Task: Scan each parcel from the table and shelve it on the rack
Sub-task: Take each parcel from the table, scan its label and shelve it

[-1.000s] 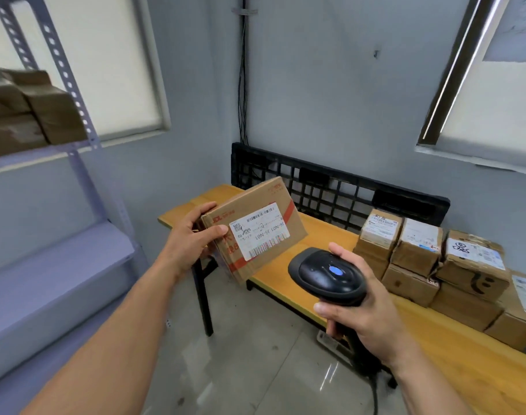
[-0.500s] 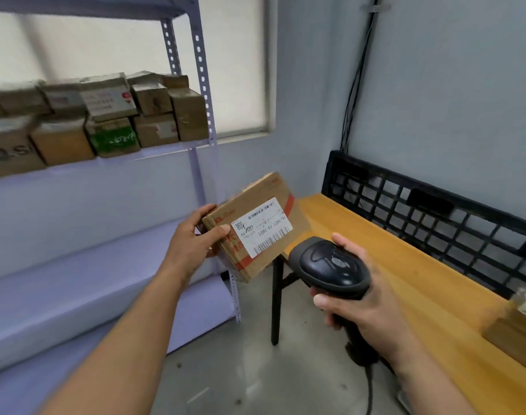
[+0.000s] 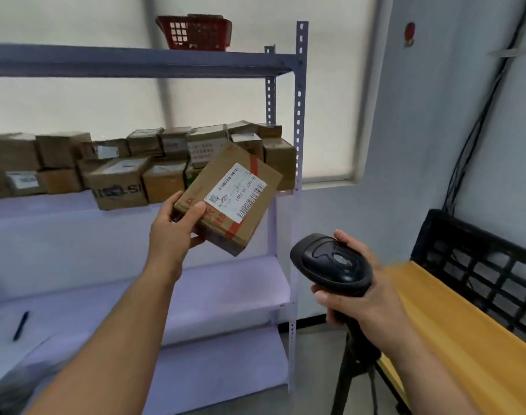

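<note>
- Black scanner [image 3: 330,265] sat in the right hand [image 3: 372,298], the fingers curled tight round its grip and one fingertip resting over the top of the head. It was low and to the right of the parcel, not touching it.
- Gripping the parcel [image 3: 228,196] by its lower-left corner was the left hand [image 3: 175,232], thumb pressed on the top face and fingers curled underneath.
- That parcel hung tilted in the air, clear of the table and just in front of the rack's middle shelf. Its white label [image 3: 236,191] faced the camera, with red tape [image 3: 253,167] across the cardboard at both ends.
- Wooden table [image 3: 465,339] ran along the lower right, and a black crate [image 3: 480,265] stood on edge at its back by the wall.
- On a lower shelf, far left, lay a dark pen [image 3: 20,326].
- Pale rack [image 3: 297,145] rose behind the parcel. Its middle shelf was crowded with cardboard boxes [image 3: 121,187], stacked two high.
- Red basket [image 3: 196,32] stood on the top shelf.
- Dark cables [image 3: 465,151] ran down the wall above the crate.
</note>
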Motion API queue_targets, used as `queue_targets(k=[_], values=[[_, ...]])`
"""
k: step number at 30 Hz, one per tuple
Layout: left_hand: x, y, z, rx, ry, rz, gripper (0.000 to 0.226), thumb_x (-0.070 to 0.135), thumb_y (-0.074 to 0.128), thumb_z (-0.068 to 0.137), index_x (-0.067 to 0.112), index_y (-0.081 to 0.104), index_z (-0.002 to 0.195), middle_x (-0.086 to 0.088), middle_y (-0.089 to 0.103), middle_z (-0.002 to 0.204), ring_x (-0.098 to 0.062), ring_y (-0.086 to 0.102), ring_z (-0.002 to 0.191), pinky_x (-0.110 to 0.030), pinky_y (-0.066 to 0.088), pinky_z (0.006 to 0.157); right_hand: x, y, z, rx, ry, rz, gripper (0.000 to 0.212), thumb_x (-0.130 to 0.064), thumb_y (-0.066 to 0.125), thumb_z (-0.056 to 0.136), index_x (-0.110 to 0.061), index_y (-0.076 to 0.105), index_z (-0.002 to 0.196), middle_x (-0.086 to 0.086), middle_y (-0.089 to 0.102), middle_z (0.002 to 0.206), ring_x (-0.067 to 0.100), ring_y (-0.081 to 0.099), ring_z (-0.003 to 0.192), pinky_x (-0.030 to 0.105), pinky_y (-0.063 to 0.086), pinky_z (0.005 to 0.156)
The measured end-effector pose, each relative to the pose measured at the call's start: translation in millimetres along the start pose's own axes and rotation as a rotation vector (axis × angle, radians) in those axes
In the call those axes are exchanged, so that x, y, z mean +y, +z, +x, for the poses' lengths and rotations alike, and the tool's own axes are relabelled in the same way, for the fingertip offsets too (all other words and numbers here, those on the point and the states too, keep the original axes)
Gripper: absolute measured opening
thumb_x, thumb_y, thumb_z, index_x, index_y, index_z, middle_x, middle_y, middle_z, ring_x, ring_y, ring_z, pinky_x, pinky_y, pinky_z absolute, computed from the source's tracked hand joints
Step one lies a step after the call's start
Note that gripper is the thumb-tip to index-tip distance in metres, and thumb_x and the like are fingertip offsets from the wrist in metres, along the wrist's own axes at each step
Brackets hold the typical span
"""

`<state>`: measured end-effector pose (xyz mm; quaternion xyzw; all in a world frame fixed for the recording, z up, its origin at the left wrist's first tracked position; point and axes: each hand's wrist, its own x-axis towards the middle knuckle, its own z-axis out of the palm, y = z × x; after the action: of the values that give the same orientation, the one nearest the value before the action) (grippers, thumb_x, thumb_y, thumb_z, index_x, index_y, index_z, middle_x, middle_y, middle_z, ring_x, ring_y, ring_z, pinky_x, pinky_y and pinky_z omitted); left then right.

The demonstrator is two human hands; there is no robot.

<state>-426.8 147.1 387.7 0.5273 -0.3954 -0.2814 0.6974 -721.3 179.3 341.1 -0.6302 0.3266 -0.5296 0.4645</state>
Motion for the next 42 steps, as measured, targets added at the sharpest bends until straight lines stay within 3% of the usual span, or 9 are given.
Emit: queue_targets(k=[7,13,20,22,27,32,35,39,42], values=[[14.3,-43.1,43.9,0.261,0.037,-0.018,0.052,0.029,0.065,0.092,0.023,0.045,0.14,-0.003,0.06,0.126,-0.02,0.063,0.107,-0.039,0.059,0.079,4.4,34.4,59.1,-0.142,-0.014,-0.024,0.087,0.007,0.083,0.069,-0.053,0.054,0.125,0.016,0.066,0.111,0.027,0.061,0.053,0.035,0.052,0.049],[22.7,-70.3,87.0,0.396,0.035,-0.089,0.044,0.033,0.065,0.092,0.024,0.049,0.132,-0.001,0.061,0.125,-0.02,0.063,0.108,-0.041,0.059,0.082,5.8,77.4,92.0,-0.206,-0.029,-0.083,0.087,0.008,0.08,0.072,-0.05,0.051,0.129,0.003,0.064,0.114,0.032,0.062,0.055,0.039,0.055,0.051],[26.8,-82.3,150.5,0.42,-0.008,-0.052,0.046,0.047,0.063,0.09,0.028,0.048,0.129,0.001,0.059,0.125,-0.02,0.062,0.109,-0.044,0.059,0.081,6.9,118.4,121.4,-0.189,-0.028,-0.098,0.088,0.007,0.081,0.072,-0.056,0.052,0.125,0.006,0.065,0.114,0.031,0.063,0.055,0.039,0.054,0.052],[25.8,-83.5,168.6,0.388,-0.04,-0.01,0.052,0.055,0.063,0.086,0.03,0.048,0.129,0.004,0.056,0.125,-0.02,0.061,0.11,-0.043,0.06,0.077,7.1,128.2,129.6,-0.183,-0.022,-0.109,0.088,0.007,0.081,0.072,-0.058,0.052,0.123,0.006,0.065,0.114,0.031,0.063,0.055,0.039,0.054,0.053],[16.5,-85.7,199.5,0.197,-0.088,0.11,0.067,0.04,0.067,0.088,0.024,0.036,0.145,-0.004,0.054,0.133,-0.024,0.056,0.115,-0.042,0.056,0.083,10.3,147.5,144.5,-0.157,-0.025,-0.133,0.088,0.007,0.08,0.073,-0.061,0.052,0.12,0.003,0.064,0.115,0.031,0.065,0.057,0.04,0.055,0.055],[9.3,-98.5,215.4,0.056,0.057,0.332,0.095,0.04,0.075,0.081,0.029,0.015,0.154,-0.004,0.034,0.154,-0.026,0.036,0.139,-0.046,0.039,0.108,16.8,158.6,154.6,-0.12,-0.032,-0.139,0.088,0.008,0.08,0.073,-0.059,0.052,0.122,0.004,0.064,0.116,0.033,0.065,0.057,0.041,0.055,0.055],[7.0,-101.2,219.7,0.0,0.144,0.535,0.104,0.035,0.077,0.08,0.03,0.006,0.155,-0.005,0.026,0.158,-0.026,0.028,0.143,-0.045,0.032,0.111,21.6,163.7,159.1,-0.101,-0.043,-0.146,0.089,0.008,0.081,0.073,-0.057,0.051,0.125,0.005,0.064,0.116,0.036,0.065,0.058,0.042,0.056,0.054],[5.3,-103.8,225.3,0.077,0.27,0.857,0.091,0.047,0.072,0.082,0.029,0.018,0.153,-0.006,0.042,0.15,-0.033,0.036,0.138,-0.053,0.039,0.105,23.1,171.7,163.1,-0.076,-0.054,-0.162,0.089,0.007,0.081,0.072,-0.059,0.052,0.123,0.0,0.065,0.114,0.036,0.065,0.059,0.043,0.057,0.054],[1.9,-103.5,237.5,0.104,0.332,0.918,0.077,0.05,0.068,0.083,0.027,0.032,0.148,-0.007,0.052,0.14,-0.035,0.042,0.131,-0.054,0.042,0.099,23.8,176.9,165.1,-0.058,-0.062,-0.158,0.088,0.008,0.08,0.072,-0.059,0.053,0.121,-0.003,0.065,0.112,0.034,0.065,0.057,0.043,0.057,0.055]])
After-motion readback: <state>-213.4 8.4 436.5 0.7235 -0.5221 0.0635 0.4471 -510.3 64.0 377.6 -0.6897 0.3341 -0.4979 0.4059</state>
